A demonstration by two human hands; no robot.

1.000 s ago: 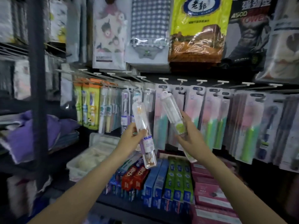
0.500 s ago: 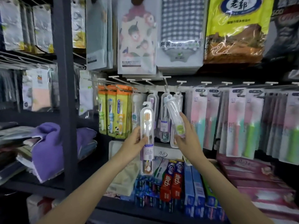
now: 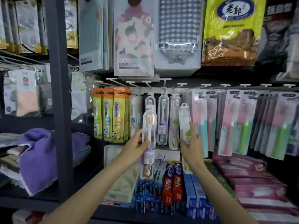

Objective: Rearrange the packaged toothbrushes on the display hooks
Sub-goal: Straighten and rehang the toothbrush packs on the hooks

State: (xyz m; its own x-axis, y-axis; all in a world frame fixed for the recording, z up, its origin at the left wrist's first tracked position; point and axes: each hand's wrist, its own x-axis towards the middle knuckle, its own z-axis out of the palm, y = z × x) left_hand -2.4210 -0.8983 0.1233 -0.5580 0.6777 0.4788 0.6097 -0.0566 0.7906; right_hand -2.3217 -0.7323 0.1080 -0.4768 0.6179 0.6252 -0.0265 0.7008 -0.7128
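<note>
Both hands grip a clear toothbrush pack each, in front of the hooks. Left hand [image 3: 135, 147] curls round the middle of the orange-brush pack [image 3: 148, 143], thumb on its front; the pack stands upright, its top overlapping the lower part of a hung pack [image 3: 150, 102]. Right hand [image 3: 191, 143] holds the green-label pack [image 3: 185, 122] from the right side, fingers along its edge, thumb behind; the pack tilts slightly left, its top just below and right of a hook [image 3: 178, 85], apart from it. Between the two held packs hang a blue-brush pack [image 3: 163, 118] and another clear pack [image 3: 174, 120]. Toothpaste boxes [image 3: 172, 183] stand on the shelf below.
</note>
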